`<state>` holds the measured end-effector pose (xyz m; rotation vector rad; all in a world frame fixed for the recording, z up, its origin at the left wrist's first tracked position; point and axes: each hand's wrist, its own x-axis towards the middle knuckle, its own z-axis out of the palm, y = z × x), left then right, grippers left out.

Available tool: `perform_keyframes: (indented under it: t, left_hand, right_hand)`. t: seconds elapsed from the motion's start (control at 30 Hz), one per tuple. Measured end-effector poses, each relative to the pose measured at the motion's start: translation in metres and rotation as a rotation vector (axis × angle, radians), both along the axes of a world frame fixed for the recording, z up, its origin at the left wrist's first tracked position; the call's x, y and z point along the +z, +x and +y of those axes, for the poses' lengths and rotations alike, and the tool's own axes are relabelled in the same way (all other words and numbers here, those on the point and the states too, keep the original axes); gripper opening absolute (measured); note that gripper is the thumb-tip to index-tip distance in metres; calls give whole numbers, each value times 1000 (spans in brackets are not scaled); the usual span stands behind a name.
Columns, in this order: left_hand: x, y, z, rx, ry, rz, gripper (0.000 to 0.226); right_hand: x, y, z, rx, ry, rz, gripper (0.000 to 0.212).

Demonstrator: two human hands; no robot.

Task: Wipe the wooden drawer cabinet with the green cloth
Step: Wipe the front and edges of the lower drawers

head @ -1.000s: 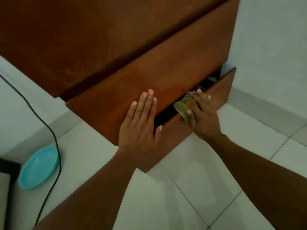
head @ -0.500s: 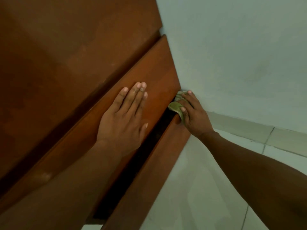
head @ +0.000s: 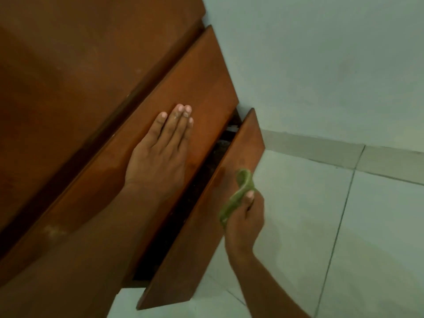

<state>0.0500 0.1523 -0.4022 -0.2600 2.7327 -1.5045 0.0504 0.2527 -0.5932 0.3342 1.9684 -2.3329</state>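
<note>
Right hand (head: pixel 246 216) closed in a pinch-and-curl grip on the green cloth (head: pixel 238 195), thumb on top, cloth bunched into a long crumpled roll. Its upper end stands free above the fingers and lies against or just beside the face of the pulled-out lower drawer (head: pixel 206 214); cannot tell if it touches.

Left hand (head: pixel 160 154) holds nothing: flat, fingers together and extended, palm pressed on the front of the drawer above (head: pixel 183 106).

Cloth: looks soft, limp, light; folds show it bends with no resistance. Judged easy to hold but prone to roll up and wipe with only a narrow edge; spreading it flat under the palm would give more contact. Best held from the middle, not by a trailing end.

Wooden drawer cabinet (head: pixel 80 65): reddish-brown boards, flat and stiff, straight-edged, satin sheen with faint pale specks and a lighter smudge near the lower left. No handles visible. Surface looks smooth, so the cloth should slide freely. Lower drawer stands out from the body, a dark gap behind it; contents too dim to name. An open drawer may shift under pressure, so the bracing left palm seems sensible.

Floor (head: pixel 321 226): pale glossy tiles with thin grout lines. Wall (head: pixel 321 65): plain, pale, matte, with a tiled skirting at its foot.
</note>
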Motion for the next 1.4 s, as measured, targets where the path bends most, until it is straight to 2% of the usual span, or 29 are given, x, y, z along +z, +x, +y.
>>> perform_keyframes:
  t: [0.1, 0.17, 0.23, 0.37, 0.53, 0.63, 0.7, 0.77, 0.83, 0.9, 1.0, 1.23, 1.4]
  left_hand:
    - [-5, 11, 1, 0, 7, -56, 65]
    - [-7, 12, 1, -8, 27, -57, 66]
    - [-8, 9, 3, 6, 42, -69, 67]
    - [-10, 6, 1, -10, 35, -73, 68]
    - [-12, 6, -2, -34, 38, -60, 67]
    - [-11, 4, -1, -38, 26, -61, 68]
    - [-10, 4, 1, -38, 19, -59, 68]
    - [-10, 5, -1, -45, 30, -47, 66]
    - [-10, 5, -1, -52, 33, -44, 66]
    - [-9, 5, 1, -35, 30, -63, 66]
    - [-8, 6, 3, -22, 39, -84, 67]
    - [-10, 6, 1, -20, 30, -95, 70]
    - [-10, 6, 3, -16, 30, -94, 72]
  right_hand:
    - [-1, 76, -24, 282, 10, 153, 48]
    - [-7, 87, -37, 333, 68, 226, 52]
    - [-14, 81, -42, 331, 78, 216, 53]
    - [-32, 33, -55, 245, 83, 142, 61]
    - [-38, -71, -65, 196, 78, -24, 66]
    - [-37, -122, -47, 136, 125, -198, 43]
    - [-28, -126, -31, 73, 129, -252, 30]
    - [-11, -96, -16, 6, 99, -178, 23]
    - [1, -34, -11, 11, 25, -73, 28]
    - [3, 36, -17, 123, -57, -25, 39]
    - [0, 90, -38, 259, 15, 97, 51]
    - [-19, 55, -71, 371, -26, 218, 58]
    - [-18, 49, -87, 296, 6, 220, 57]
